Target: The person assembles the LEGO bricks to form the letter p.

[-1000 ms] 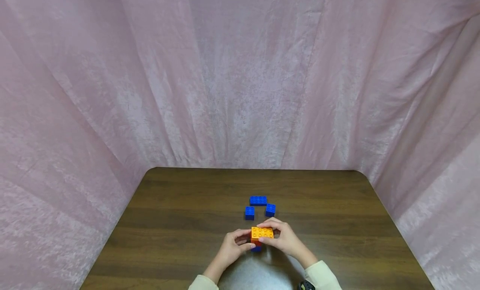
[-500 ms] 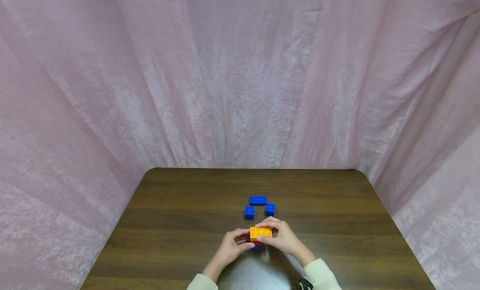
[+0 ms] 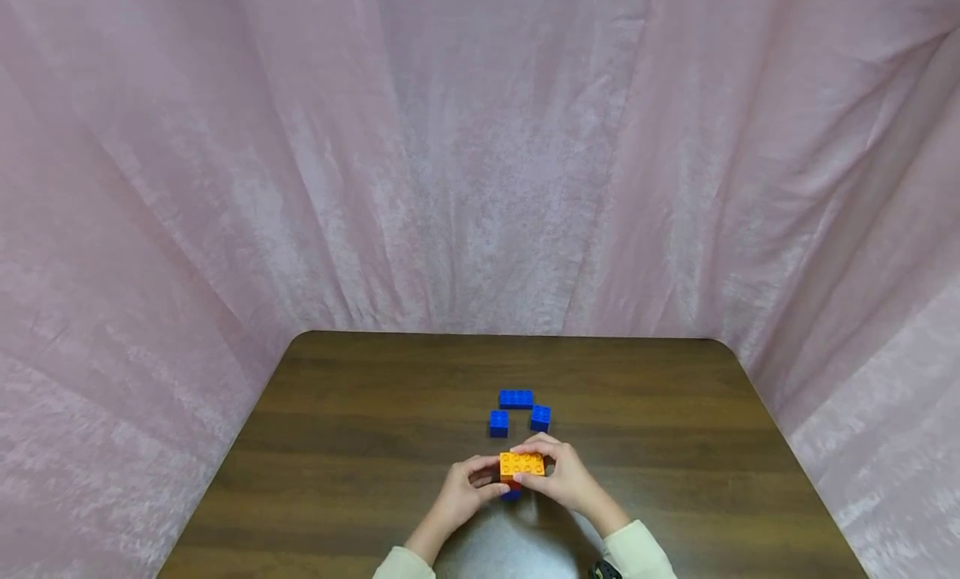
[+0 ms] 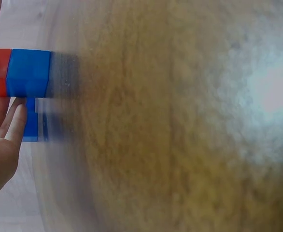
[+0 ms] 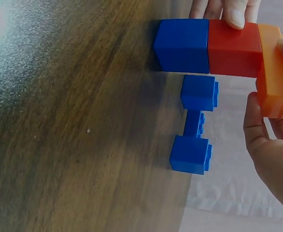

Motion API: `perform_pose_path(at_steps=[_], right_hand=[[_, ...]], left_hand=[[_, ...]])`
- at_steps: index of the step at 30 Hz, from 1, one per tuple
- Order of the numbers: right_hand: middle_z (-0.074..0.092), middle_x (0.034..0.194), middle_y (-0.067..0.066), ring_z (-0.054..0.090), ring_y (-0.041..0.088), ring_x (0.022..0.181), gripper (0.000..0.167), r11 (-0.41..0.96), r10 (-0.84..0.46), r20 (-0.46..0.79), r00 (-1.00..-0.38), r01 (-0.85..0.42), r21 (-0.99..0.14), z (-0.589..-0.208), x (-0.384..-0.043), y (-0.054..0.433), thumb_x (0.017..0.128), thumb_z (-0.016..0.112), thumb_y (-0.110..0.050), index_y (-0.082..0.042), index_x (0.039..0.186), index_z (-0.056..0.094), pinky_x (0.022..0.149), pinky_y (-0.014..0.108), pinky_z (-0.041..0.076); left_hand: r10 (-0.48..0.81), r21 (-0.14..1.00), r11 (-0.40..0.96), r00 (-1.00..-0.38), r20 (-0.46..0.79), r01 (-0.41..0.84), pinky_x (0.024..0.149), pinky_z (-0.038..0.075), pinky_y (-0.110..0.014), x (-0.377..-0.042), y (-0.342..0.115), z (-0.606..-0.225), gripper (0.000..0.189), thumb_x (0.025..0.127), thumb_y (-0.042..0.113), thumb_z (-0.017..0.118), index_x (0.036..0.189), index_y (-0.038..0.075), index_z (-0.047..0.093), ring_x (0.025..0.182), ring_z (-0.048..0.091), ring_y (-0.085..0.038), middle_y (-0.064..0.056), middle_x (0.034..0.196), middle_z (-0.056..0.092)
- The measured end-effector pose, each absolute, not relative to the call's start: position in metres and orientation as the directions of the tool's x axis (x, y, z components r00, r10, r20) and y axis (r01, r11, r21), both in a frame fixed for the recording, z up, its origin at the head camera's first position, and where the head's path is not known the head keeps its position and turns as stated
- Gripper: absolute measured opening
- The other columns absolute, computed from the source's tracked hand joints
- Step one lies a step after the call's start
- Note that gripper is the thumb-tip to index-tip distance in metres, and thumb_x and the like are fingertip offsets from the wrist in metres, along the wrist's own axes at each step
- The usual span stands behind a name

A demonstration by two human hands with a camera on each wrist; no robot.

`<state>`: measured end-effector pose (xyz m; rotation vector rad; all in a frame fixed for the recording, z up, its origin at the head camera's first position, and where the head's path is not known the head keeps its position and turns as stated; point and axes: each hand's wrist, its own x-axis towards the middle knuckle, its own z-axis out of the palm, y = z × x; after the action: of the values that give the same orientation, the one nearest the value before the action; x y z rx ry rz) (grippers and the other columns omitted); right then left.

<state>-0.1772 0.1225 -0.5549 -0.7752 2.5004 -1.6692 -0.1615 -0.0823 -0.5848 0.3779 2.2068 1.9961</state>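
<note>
In the head view a small stack stands near the front of the table. At its bottom is a blue brick (image 5: pixel 182 46), above it a red brick (image 5: pixel 234 48), and on top a longer orange brick (image 3: pixel 522 464) that juts out to the right. My left hand (image 3: pixel 460 491) pinches the red brick from the left; its thumb lies on the near side. With thumb and fingers my right hand (image 3: pixel 564 476) grips the orange brick by its front and back faces. The orange brick lies against the red one; whether their studs are fully joined I cannot tell.
Beyond the stack lie a long blue brick (image 3: pixel 516 399) and two square blue bricks, one at left (image 3: pixel 498 424) and one at right (image 3: pixel 541 418). They rest on the brown wooden table (image 3: pixel 360 429). A pink curtain (image 3: pixel 480 187) hangs around the table.
</note>
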Motion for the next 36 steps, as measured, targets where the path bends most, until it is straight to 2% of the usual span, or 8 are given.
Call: perform_pose_path(at_steps=[4,9,16,23,30,33,36], right_hand=[[0.065,0.102,0.001,0.057,0.012,0.088,0.030,0.318,-0.416,0.226,-0.881,-0.374,-0.871,-0.555,-0.176,0.120,0.080,0.079,-0.016,-0.010,0.108,0.071,0.073,0.023,0.051],[0.066,0.101,0.002,0.057,0.012,0.087,0.029,0.337,-0.409,0.253,-0.877,-0.403,-0.851,-0.557,-0.173,0.120,0.081,0.078,-0.017,-0.009,0.108,0.070,0.071,0.023,0.051],[0.066,0.101,0.000,0.055,0.011,0.088,0.031,0.368,-0.418,0.296,-0.859,-0.458,-0.809,-0.555,-0.172,0.121,0.081,0.079,-0.019,-0.010,0.109,0.070,0.071,0.023,0.051],[0.067,0.104,0.003,0.057,0.016,0.090,0.029,0.381,-0.426,0.329,-0.843,-0.497,-0.780,-0.552,-0.171,0.123,0.087,0.072,-0.020,-0.007,0.113,0.068,0.072,0.025,0.053],[0.066,0.106,0.013,0.064,0.026,0.093,0.026,0.296,-0.348,0.341,-0.873,-0.447,-0.844,-0.550,-0.182,0.129,0.091,0.066,-0.007,0.000,0.116,0.065,0.077,0.031,0.057],[0.066,0.107,0.015,0.065,0.025,0.096,0.027,0.265,-0.320,0.324,-0.890,-0.412,-0.872,-0.548,-0.189,0.132,0.093,0.063,-0.006,0.002,0.119,0.063,0.082,0.028,0.056],[0.067,0.108,0.016,0.065,0.023,0.099,0.028,0.229,-0.298,0.302,-0.906,-0.375,-0.898,-0.548,-0.198,0.136,0.094,0.061,-0.008,0.002,0.120,0.062,0.086,0.024,0.054]], left_hand=[[0.269,0.990,0.109,-0.961,0.056,0.088,0.089,0.054,-0.040,-0.167,-0.085,-0.604,0.037,0.081,-0.004,0.073,0.116,-0.008,0.063,0.105,0.062,-0.036,-0.022,0.112,0.063],[0.283,0.988,0.115,-0.957,0.064,0.100,0.089,0.055,-0.035,-0.164,-0.085,-0.607,0.038,0.083,0.001,0.074,0.118,-0.006,0.062,0.105,0.063,-0.031,-0.022,0.116,0.063],[0.297,0.990,0.072,-0.950,0.097,0.124,0.092,0.053,-0.040,-0.162,-0.083,-0.603,0.043,0.084,0.003,0.074,0.122,-0.008,0.058,0.108,0.061,-0.034,-0.025,0.119,0.061],[0.303,0.992,-0.004,-0.945,0.124,0.129,0.097,0.049,-0.044,-0.163,-0.082,-0.599,0.045,0.085,0.002,0.072,0.126,-0.006,0.056,0.114,0.057,-0.036,-0.025,0.125,0.058],[0.299,0.986,-0.008,-0.941,0.160,0.165,0.097,0.049,-0.043,-0.165,-0.082,-0.598,0.041,0.087,0.004,0.070,0.124,-0.006,0.057,0.111,0.060,-0.023,-0.024,0.125,0.059],[0.296,0.984,-0.003,-0.940,0.172,0.179,0.096,0.050,-0.043,-0.165,-0.081,-0.596,0.037,0.087,0.004,0.070,0.121,-0.006,0.059,0.109,0.061,-0.018,-0.024,0.122,0.060],[0.293,0.980,0.010,-0.938,0.186,0.197,0.094,0.051,-0.044,-0.165,-0.081,-0.595,0.035,0.087,0.005,0.070,0.119,-0.005,0.060,0.108,0.062,-0.019,-0.024,0.119,0.062]])
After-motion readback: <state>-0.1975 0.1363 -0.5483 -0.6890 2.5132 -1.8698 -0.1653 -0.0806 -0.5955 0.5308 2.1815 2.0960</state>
